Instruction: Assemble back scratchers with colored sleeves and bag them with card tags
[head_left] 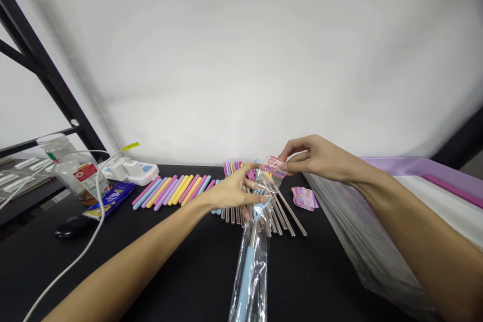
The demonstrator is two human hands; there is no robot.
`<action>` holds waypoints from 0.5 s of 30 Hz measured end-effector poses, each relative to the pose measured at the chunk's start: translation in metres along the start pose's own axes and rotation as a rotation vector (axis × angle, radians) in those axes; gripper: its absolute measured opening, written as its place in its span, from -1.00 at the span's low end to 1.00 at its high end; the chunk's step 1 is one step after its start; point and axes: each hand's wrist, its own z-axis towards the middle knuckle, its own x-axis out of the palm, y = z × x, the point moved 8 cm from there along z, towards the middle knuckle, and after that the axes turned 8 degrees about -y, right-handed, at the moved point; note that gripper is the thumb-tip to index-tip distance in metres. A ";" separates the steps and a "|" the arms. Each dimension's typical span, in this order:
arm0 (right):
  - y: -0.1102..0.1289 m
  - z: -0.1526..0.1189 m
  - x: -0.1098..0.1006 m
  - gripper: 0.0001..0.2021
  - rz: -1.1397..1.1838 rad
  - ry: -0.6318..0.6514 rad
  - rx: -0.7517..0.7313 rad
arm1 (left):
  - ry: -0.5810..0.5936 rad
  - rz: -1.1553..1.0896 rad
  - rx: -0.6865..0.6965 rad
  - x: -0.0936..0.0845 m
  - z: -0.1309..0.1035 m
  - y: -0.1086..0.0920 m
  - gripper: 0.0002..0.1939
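Note:
My left hand (234,187) is closed on the upper part of a long clear plastic bag (261,276). Inside the bag lies a stick with a light blue handle (246,276), a metal shaft and a blue head, the head partly covered by my fingers. Between thumb and fingers, my right hand (311,157) pinches a small pink printed card (273,166) at the bag's top end. Behind and below my hands, several metal rods (283,215) are spread on the black table, with colourful flat heads (231,166) at their far ends.
Pink, blue, yellow and purple handles (177,190) lie in a row at left. A card pile (305,198) sits at right, beside stacked clear bags (339,231) and a purple-rimmed bin (388,165). A jar (73,171), mouse (71,227), power strip (147,173) and white cable (98,211) occupy the left.

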 end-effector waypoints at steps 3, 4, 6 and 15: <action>0.000 0.003 0.001 -0.77 0.049 -0.030 -0.013 | -0.016 0.004 0.002 0.000 0.000 0.000 0.02; 0.000 0.003 0.002 -0.72 0.072 -0.035 -0.020 | -0.018 0.002 0.004 0.000 0.001 0.000 0.03; 0.001 0.005 0.005 -0.63 0.098 -0.034 -0.029 | -0.019 -0.007 0.008 0.002 0.001 -0.001 0.02; 0.007 0.001 0.003 -0.73 -0.030 0.010 -0.118 | 0.033 -0.039 0.026 0.004 0.000 -0.003 -0.22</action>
